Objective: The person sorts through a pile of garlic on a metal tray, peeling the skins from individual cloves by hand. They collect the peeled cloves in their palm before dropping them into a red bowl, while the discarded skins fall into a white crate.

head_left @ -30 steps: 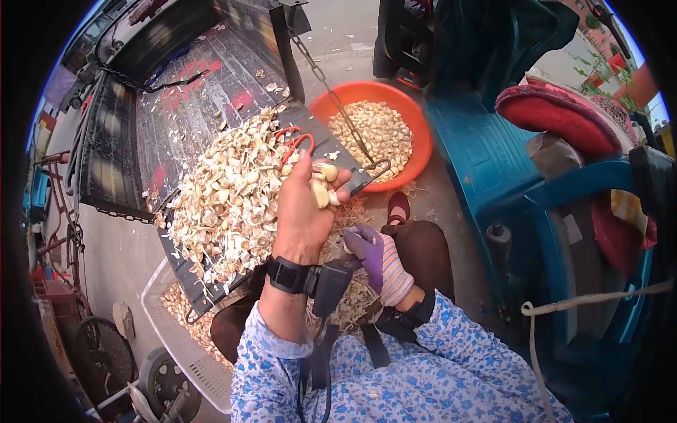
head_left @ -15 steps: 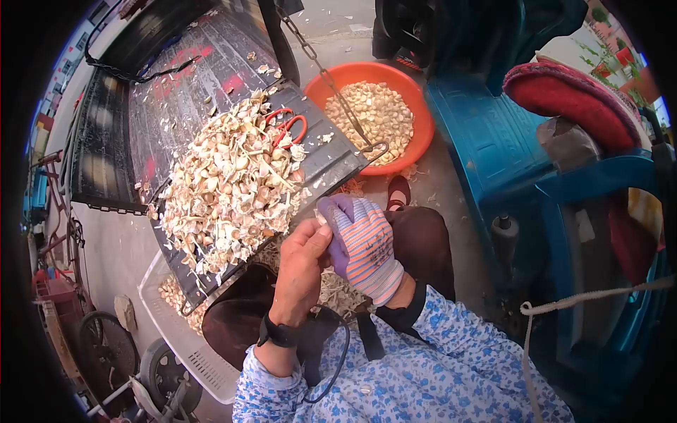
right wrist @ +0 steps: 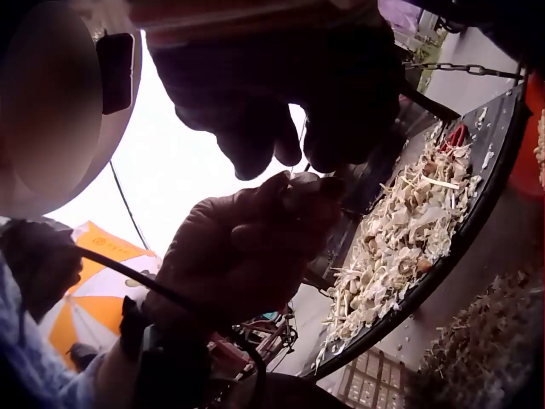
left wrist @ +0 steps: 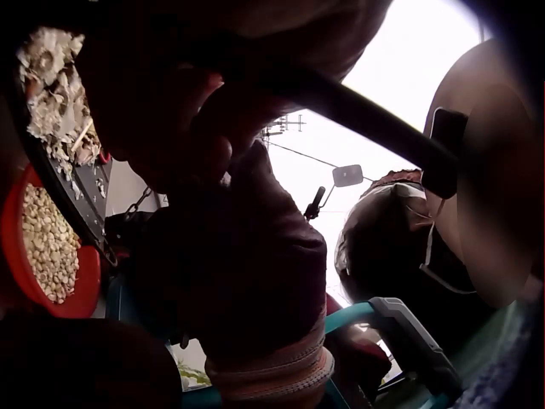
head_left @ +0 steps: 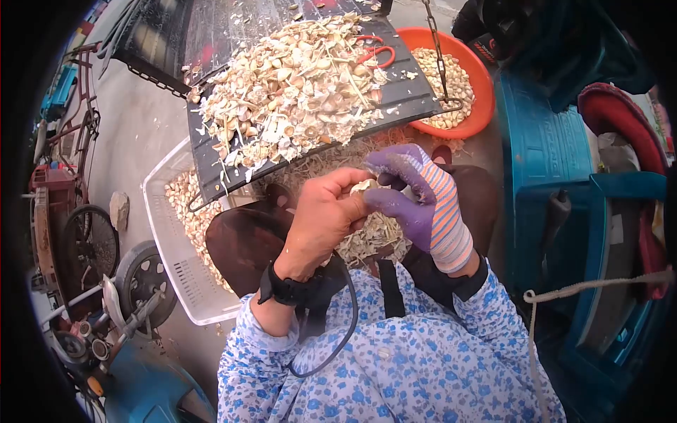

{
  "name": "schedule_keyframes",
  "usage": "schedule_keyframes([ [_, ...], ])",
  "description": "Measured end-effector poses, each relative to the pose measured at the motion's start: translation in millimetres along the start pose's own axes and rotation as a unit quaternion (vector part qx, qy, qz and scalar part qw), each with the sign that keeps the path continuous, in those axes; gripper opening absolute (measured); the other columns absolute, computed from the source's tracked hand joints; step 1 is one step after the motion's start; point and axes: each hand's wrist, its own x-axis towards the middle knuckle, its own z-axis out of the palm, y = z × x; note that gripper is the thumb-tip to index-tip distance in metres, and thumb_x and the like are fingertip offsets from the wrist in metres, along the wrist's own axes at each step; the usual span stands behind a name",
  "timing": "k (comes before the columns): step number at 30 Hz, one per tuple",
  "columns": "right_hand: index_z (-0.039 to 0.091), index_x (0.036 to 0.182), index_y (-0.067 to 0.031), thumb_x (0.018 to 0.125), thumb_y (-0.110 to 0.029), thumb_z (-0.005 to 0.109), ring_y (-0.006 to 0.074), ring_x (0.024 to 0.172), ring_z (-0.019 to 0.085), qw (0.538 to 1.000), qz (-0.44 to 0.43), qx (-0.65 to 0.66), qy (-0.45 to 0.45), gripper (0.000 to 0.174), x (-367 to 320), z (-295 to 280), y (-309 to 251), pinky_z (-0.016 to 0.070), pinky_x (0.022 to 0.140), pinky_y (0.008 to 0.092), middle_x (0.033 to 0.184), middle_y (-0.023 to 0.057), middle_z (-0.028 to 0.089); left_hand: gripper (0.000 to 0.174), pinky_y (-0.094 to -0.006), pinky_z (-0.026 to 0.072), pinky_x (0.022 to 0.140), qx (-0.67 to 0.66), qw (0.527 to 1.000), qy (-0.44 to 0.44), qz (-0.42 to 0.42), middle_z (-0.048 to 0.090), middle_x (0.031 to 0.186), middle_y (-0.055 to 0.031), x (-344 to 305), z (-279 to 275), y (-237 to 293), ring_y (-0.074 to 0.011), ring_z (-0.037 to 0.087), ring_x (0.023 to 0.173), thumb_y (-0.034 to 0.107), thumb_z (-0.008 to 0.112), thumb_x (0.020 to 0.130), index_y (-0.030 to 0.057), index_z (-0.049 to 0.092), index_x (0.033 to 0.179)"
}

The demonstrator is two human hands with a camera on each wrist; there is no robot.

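Both hands meet over the lap in the head view. The bare left hand point(head_left: 321, 211) pinches a pale garlic clove point(head_left: 364, 186) between thumb and fingers. From the other side the right hand point(head_left: 431, 204), in a purple-palmed striped glove, pinches at the same clove, its thumb against the left thumb. Beyond them a heap of garlic skins and cloves point(head_left: 296, 92) lies on a black ribbed tailgate point(head_left: 409, 92). The wrist views show the hands dark against the sky, with the clove mostly hidden.
Red-handled scissors point(head_left: 381, 56) lie at the heap's right edge. An orange basin point(head_left: 482, 70) of peeled cloves point(head_left: 448, 81) stands at right, beside a chain point(head_left: 435, 42). A white crate point(head_left: 185, 271) of unpeeled garlic point(head_left: 194, 211) sits at left. A teal vehicle point(head_left: 546, 141) stands at far right.
The left hand was palm up with several cloves beside the heap; it has come down and met the gloved right hand, which rose from the lap. The head view has tilted down and left.
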Motion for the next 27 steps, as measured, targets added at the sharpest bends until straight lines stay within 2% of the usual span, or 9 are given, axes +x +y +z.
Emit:
schedule_keyframes([
  [4, 0.064, 0.096, -0.0003, 0.076, -0.013, 0.069, 0.023, 0.074, 0.059, 0.995, 0.0, -0.011, -0.101, 0.025, -1, -7, 1, 0.0463, 0.064, 0.0323, 0.081, 0.0102, 0.058, 0.015, -0.0176, 0.0323, 0.047, 0.035, 0.999, -0.014, -0.017, 0.054, 0.067, 0.0063, -11, 4, 3, -0.0011, 0.043, 0.052, 0.002, 0.067, 0.08, 0.0009, 0.065, 0.095],
  [8, 0.064, 0.093, -0.0004, 0.074, -0.014, 0.069, 0.0252, 0.071, 0.058, 0.998, 0.03, 0.009, -0.054, 0.024, -10, -6, 1, 0.0455, 0.062, 0.0337, 0.079, 0.012, 0.057, 0.012, -0.018, 0.0304, 0.046, -0.009, 0.999, -0.027, -0.044, 0.053, 0.067, 0.0066, -20, 4, 2, -0.0004, 0.041, 0.052, 0.002, 0.067, 0.08, 0.0015, 0.066, 0.092],
  [11, 0.064, 0.092, -0.0004, 0.074, -0.015, 0.068, 0.0259, 0.07, 0.057, 0.996, 0.056, -0.01, -0.073, 0.023, -14, -5, -11, 0.0453, 0.062, 0.0338, 0.077, 0.0125, 0.057, 0.015, -0.017, 0.0264, 0.043, -0.019, 0.998, -0.036, -0.047, 0.054, 0.07, 0.0052, -27, 10, 0, 0.0003, 0.039, 0.051, -0.001, 0.064, 0.082, -0.0002, 0.064, 0.096],
  [14, 0.063, 0.09, -0.0002, 0.076, -0.015, 0.066, 0.0223, 0.068, 0.056, 0.997, 0.012, -0.012, -0.072, 0.021, -18, 0, -5, 0.0449, 0.061, 0.0329, 0.075, 0.0108, 0.056, 0.013, -0.0174, 0.0248, 0.041, 0.012, 0.999, -0.016, -0.033, 0.053, 0.069, 0.0043, -33, 17, -3, -0.0008, 0.038, 0.049, -0.004, 0.062, 0.081, -0.0014, 0.065, 0.094],
  [15, 0.064, 0.091, 0.0017, 0.077, -0.004, 0.065, 0.01, 0.074, 0.056, 0.996, 0.023, -0.048, -0.077, 0.015, -21, 2, -7, 0.0453, 0.066, 0.0251, 0.081, 0.0048, 0.061, 0.013, -0.0176, 0.0249, 0.041, 0.003, 0.999, -0.012, -0.043, 0.053, 0.068, 0.0041, -35, 18, -2, -0.001, 0.038, 0.049, -0.005, 0.061, 0.081, -0.0014, 0.065, 0.093],
  [18, 0.062, 0.087, -0.0004, 0.079, -0.012, 0.065, 0.0162, 0.068, 0.056, 0.983, 0.162, 0.083, -0.003, 0.014, -32, 20, -2, 0.0447, 0.06, 0.0303, 0.075, 0.0105, 0.058, 0.012, -0.0182, 0.0255, 0.041, 0.002, 0.998, -0.001, -0.056, 0.053, 0.066, 0.0033, -38, 19, -5, -0.0017, 0.038, 0.048, -0.006, 0.061, 0.08, -0.0013, 0.065, 0.09],
  [23, 0.063, 0.092, -0.0006, 0.087, -0.013, 0.063, 0.0067, 0.073, 0.054, 0.95, 0.21, 0.214, 0.089, 0.013, -36, 29, -2, 0.0458, 0.062, 0.0235, 0.08, 0.0004, 0.06, 0.009, -0.0185, 0.0294, 0.041, 0.0, 0.999, -0.016, -0.028, 0.055, 0.066, 0.0002, -32, 9, -18, -0.0036, 0.044, 0.048, -0.002, 0.06, 0.083, -0.001, 0.063, 0.092],
  [25, 0.063, 0.094, -0.0008, 0.087, -0.011, 0.062, 0.0067, 0.074, 0.054, 0.941, 0.232, 0.224, 0.105, 0.013, -33, 25, -7, 0.046, 0.063, 0.0232, 0.081, 0.0011, 0.061, 0.013, -0.0191, 0.0337, 0.041, 0.017, 0.999, -0.031, -0.007, 0.057, 0.066, -0.0022, -32, 6, -21, -0.0059, 0.049, 0.049, 0.0, 0.06, 0.085, -0.0009, 0.061, 0.098],
  [27, 0.064, 0.097, -0.0011, 0.087, -0.009, 0.062, 0.0066, 0.075, 0.055, 0.941, 0.24, 0.213, 0.11, 0.013, -32, 21, -9, 0.0464, 0.064, 0.023, 0.082, 0.0016, 0.061, 0.012, -0.021, 0.0413, 0.046, -0.045, 0.997, -0.056, 0.008, 0.06, 0.07, -0.0053, -33, 6, -23, -0.009, 0.056, 0.056, 0.002, 0.058, 0.087, -0.0001, 0.058, 0.099],
])
